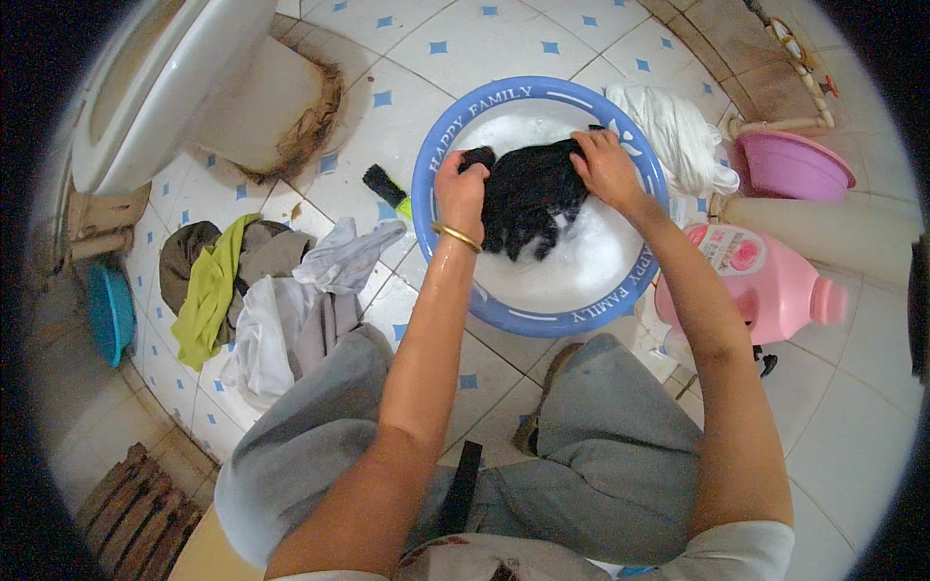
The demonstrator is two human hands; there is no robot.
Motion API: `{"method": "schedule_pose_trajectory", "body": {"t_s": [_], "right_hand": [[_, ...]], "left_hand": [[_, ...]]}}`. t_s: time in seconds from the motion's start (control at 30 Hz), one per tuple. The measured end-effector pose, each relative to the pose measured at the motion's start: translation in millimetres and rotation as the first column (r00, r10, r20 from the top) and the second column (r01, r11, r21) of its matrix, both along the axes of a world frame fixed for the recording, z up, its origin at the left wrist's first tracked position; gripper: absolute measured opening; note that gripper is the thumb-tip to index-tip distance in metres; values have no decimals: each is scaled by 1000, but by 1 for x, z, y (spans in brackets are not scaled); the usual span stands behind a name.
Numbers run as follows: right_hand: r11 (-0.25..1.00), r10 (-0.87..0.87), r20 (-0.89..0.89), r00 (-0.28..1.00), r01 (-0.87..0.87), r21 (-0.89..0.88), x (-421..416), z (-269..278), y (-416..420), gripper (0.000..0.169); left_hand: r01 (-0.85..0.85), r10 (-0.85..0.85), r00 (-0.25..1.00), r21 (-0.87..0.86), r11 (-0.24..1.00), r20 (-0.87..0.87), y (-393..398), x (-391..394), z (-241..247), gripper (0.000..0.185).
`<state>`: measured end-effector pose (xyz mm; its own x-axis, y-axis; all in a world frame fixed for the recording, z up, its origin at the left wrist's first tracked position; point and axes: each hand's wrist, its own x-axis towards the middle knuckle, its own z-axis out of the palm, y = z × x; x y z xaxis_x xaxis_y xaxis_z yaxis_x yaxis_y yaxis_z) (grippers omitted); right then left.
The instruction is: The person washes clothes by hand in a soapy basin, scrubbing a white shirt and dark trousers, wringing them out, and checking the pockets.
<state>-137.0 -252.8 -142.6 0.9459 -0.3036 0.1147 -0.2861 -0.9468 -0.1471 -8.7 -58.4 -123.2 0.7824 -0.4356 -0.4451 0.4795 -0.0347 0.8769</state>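
A blue-rimmed plastic basin [539,328] stands on the tiled floor before me, holding white, sudsy water [603,254]. Wet black cloth [534,189] lies partly in that water, its lower end submerged. My left hand [465,185], with a gold bangle at the wrist, grips a bunched end of the cloth near the basin's left side. At the upper right, my right hand [607,163] has its fingers on the cloth's other edge, close to the rim. How firmly the right fingers pinch the fabric is partly hidden.
Left of the basin lie a scrub brush [389,189] and a pile of clothes [272,290]. On the right are white wet cloth [672,138], a pink detergent jug [763,283], a pipe [792,221] and a pink basin [792,163]. A toilet [182,94] stands upper left.
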Motion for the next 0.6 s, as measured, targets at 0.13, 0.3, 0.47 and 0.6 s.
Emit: {"method": "schedule_pose_trajectory", "body": {"t_s": [0.13, 0.3, 0.47, 0.6], "right_hand": [[939, -243, -151, 958, 271, 210, -3, -39, 43, 59], [883, -410, -164, 897, 435, 174, 12, -67, 65, 54], [724, -149, 179, 973, -16, 690, 39, 21, 134, 25], [868, 235, 438, 868, -390, 307, 28, 78, 188, 21]], "left_hand": [[55, -125, 963, 277, 959, 240, 2, -10, -60, 39], [148, -54, 930, 236, 960, -364, -20, -50, -64, 78], [-251, -176, 685, -456, 854, -707, 17, -14, -69, 45], [449, -409, 891, -248, 858, 198, 32, -13, -25, 27]]}}
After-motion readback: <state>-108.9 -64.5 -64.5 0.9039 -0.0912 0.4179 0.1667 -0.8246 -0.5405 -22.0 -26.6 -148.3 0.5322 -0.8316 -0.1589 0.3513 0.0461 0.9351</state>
